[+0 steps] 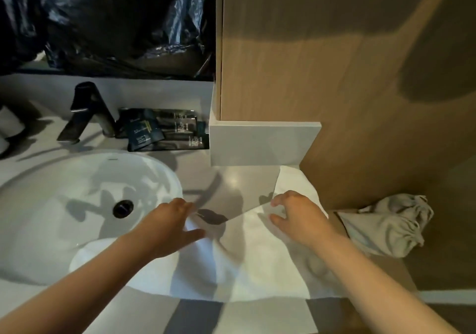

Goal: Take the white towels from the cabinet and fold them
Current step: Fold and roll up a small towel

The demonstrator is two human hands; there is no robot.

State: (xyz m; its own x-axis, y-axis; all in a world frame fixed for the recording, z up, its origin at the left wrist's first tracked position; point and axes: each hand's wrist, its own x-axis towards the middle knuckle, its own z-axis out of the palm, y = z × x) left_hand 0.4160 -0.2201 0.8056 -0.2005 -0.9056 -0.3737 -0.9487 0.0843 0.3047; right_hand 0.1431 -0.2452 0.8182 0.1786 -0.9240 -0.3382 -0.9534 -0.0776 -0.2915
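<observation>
**Towel lying across the counter**

The left hand (170, 220) is pressing, fingers spread, on the towel (257, 256), which is lying over the sink (77, 179) rim and counter (231, 179). The right hand (293, 217) is curling its fingers at the towel's far edge; whether it is pinching, I cannot tell.

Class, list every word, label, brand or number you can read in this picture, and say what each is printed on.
No text here is legible enough to quote.
dark sachets: pale printed lines, too blurred to read.
sink: a tiny mark at the back rim, too small to read.
white towel: no print visible.
</observation>
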